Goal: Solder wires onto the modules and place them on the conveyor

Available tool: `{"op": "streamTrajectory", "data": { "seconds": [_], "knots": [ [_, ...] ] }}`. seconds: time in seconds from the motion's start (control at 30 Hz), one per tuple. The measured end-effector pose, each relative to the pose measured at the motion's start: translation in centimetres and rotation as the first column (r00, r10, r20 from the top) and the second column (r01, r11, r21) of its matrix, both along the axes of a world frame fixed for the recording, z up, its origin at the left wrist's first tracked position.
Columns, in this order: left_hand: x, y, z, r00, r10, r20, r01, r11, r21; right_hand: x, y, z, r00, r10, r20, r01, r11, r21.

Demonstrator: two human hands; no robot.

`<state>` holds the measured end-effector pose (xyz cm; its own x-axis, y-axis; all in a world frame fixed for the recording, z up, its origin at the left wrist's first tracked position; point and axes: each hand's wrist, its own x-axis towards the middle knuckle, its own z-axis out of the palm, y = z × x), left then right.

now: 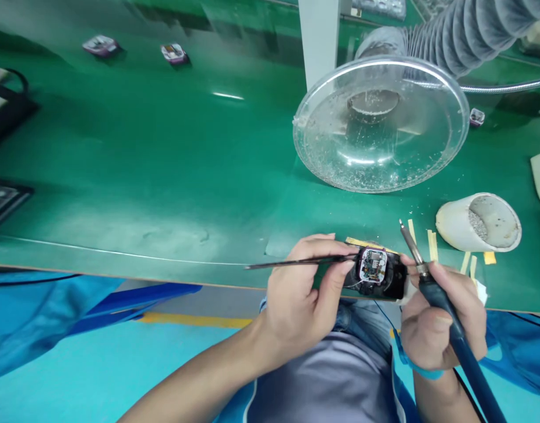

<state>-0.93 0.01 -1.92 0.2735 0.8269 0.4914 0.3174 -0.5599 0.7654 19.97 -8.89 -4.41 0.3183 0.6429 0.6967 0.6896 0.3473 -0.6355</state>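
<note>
My left hand (302, 294) grips a pair of dark tweezers (296, 263), whose tips reach a small round circuit board (372, 265). The board sits in a black device housing (395, 276) held low over the bench edge, with a thin wire trailing from it. My right hand (441, 323) is closed around a blue-handled soldering iron (441, 308). The iron's metal tip (411, 242) points up and away, just beyond the housing and apart from the board. The housing's underside is hidden.
The green bench mat (141, 147) carries a clear plastic dome (379, 126), a ribbed grey duct (463, 35), a white cup with metal bits (479, 222), yellow tape strips (432, 245), and two small parts (101, 45). A blue sleeve (40, 317) lies at lower left.
</note>
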Motion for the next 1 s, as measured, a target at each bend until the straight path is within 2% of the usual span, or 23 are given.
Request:
{"op": "streamTrajectory", "data": {
  "seconds": [0.23,0.5,1.0],
  "knots": [
    [1.1,-0.3,-1.1,1.0,-0.014,0.025,0.012,0.998,0.059,-1.0,-0.4,0.4,0.964,0.139,-0.227,-0.141,0.99,0.009],
    [1.2,-0.2,-1.4,0.999,-0.03,0.029,0.028,0.996,0.081,-0.8,-0.9,0.5,0.958,0.176,-0.227,-0.188,0.982,-0.033],
    [1.4,-0.1,-1.0,0.999,-0.006,0.033,0.003,0.996,0.09,-0.8,-0.9,0.6,0.96,0.179,-0.216,-0.192,0.981,-0.038]
  ]
}}
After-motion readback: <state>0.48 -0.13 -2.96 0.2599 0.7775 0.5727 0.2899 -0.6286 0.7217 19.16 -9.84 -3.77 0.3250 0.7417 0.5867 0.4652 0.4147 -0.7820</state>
